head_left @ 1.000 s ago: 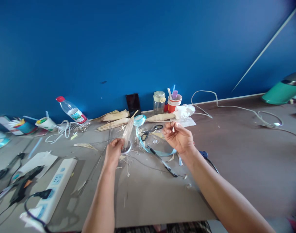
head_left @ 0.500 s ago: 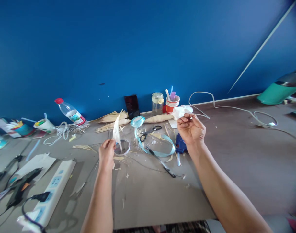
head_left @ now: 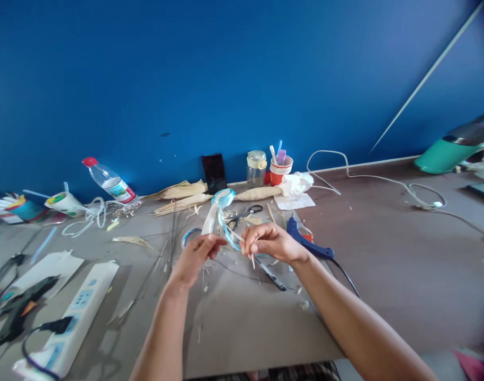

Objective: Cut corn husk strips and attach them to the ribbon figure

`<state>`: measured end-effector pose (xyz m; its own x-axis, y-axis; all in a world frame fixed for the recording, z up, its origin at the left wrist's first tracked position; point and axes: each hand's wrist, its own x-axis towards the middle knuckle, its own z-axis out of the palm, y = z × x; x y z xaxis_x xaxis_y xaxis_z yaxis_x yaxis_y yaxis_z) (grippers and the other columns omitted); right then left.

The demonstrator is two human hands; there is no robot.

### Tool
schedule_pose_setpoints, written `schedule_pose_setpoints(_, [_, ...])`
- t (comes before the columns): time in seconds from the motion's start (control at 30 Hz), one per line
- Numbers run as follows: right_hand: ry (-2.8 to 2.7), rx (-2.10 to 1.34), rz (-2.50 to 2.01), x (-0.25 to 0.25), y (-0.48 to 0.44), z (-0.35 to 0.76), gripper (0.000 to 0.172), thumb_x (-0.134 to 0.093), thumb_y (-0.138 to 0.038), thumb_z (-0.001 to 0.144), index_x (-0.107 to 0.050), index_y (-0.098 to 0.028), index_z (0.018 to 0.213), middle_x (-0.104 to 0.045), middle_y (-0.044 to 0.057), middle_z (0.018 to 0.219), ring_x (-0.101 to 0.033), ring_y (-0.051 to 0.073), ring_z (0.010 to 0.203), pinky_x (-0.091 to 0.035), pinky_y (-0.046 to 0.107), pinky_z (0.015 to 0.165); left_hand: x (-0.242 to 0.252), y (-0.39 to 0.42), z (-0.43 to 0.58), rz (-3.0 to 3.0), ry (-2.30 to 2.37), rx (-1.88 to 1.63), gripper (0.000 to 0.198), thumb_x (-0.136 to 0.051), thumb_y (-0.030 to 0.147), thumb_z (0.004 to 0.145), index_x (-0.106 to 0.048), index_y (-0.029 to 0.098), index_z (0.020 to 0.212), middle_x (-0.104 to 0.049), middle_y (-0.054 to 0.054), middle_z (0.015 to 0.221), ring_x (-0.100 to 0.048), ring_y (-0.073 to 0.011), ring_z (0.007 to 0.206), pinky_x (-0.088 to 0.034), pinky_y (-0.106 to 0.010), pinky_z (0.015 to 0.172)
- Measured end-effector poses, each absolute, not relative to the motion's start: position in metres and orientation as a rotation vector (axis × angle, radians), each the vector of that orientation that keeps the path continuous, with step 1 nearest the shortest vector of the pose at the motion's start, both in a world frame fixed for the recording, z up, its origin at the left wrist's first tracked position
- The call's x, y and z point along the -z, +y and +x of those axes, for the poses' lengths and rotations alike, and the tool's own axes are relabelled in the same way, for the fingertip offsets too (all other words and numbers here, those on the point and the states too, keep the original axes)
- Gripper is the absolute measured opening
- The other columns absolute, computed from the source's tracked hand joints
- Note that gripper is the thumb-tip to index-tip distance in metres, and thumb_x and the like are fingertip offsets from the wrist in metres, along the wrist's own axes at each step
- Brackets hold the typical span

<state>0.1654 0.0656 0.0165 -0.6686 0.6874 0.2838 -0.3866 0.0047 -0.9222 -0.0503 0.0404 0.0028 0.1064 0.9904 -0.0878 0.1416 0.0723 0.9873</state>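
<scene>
Over the middle of the table, my left hand (head_left: pixel 198 256) is closed, pinching a pale, dry corn husk piece (head_left: pixel 210 219) that stands up past the fingertips. Close beside it, my right hand (head_left: pixel 271 242) pinches a thin pale strip (head_left: pixel 253 260) whose end hangs below the fingers. Behind both hands are a roll of light blue ribbon (head_left: pixel 226 197) and black scissors (head_left: pixel 255 209), partly covered. A black pen (head_left: pixel 272 276) lies under my right hand. To its right rests a blue glue gun (head_left: pixel 307 238).
Dried corn husks (head_left: pixel 182 204), a dark phone (head_left: pixel 214 173), a jar (head_left: pixel 257 170) and paper cups (head_left: pixel 280 172) line the blue wall. A bottle (head_left: pixel 113 184) leans at left. Nearer are a power strip (head_left: pixel 81 307) and a black glue gun (head_left: pixel 25 307). White cable (head_left: pixel 379 176) runs right.
My right hand has come down and left, bringing the thin strip close to my left hand. My left hand has moved slightly right and lower, still pinching the husk. The blue glue gun is now uncovered.
</scene>
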Motion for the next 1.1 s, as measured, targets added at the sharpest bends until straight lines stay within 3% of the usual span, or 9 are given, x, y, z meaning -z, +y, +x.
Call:
schedule_pose_setpoints(0.17, [-1.778,-1.763,-0.471,-0.006,0.063,0.155,0.021,-0.067,-0.037,0.076,-0.069,-0.016,0.074,-0.062,0.002,0.071,-0.056,0.012,0.065,-0.046,0.025,0.062,-0.001,0.035,-0.037,1.017,0.912,-1.023,0.046,-0.068,0.051,0.07,-0.069,0.012,0.096,-0.052,-0.001,0.066,-0.038,-0.0066,0.051,-0.031,-0.023,0.051])
schedule_pose_setpoints(0.37, [-1.691,-1.822,-0.562,0.002,0.069,0.155,0.023,-0.068,-0.038,0.075,-0.069,-0.015,0.076,-0.063,0.001,0.069,-0.056,0.011,0.061,-0.047,0.024,0.06,-0.002,0.039,-0.042,0.947,0.965,-1.211,0.024,-0.073,0.034,0.069,-0.069,0.013,0.08,-0.059,-0.001,0.066,-0.047,-0.0066,0.05,-0.036,-0.022,0.05])
schedule_pose_setpoints(0.5, [-1.541,-1.852,-0.533,0.005,0.074,0.157,0.022,-0.071,-0.037,0.073,-0.07,-0.015,0.073,-0.063,0.002,0.068,-0.057,0.011,0.06,-0.048,0.024,0.059,-0.003,0.04,-0.041,0.964,1.047,-1.261,0.024,-0.074,0.033,0.067,-0.069,0.013,0.078,-0.059,-0.001,0.063,-0.05,-0.0082,0.051,-0.038,-0.022,0.05])
schedule_pose_setpoints(1.1, [-1.32,-1.931,-0.474,0.006,0.075,0.155,0.019,-0.075,-0.033,0.07,-0.07,-0.014,0.068,-0.064,0.001,0.065,-0.055,0.01,0.054,-0.043,0.023,0.053,0.006,0.04,-0.04,1.186,1.192,-1.273,0.031,-0.062,0.034,0.075,-0.047,0.017,0.054,-0.041,0.005,0.052,-0.035,-0.0076,0.05,-0.027,-0.023,0.049])
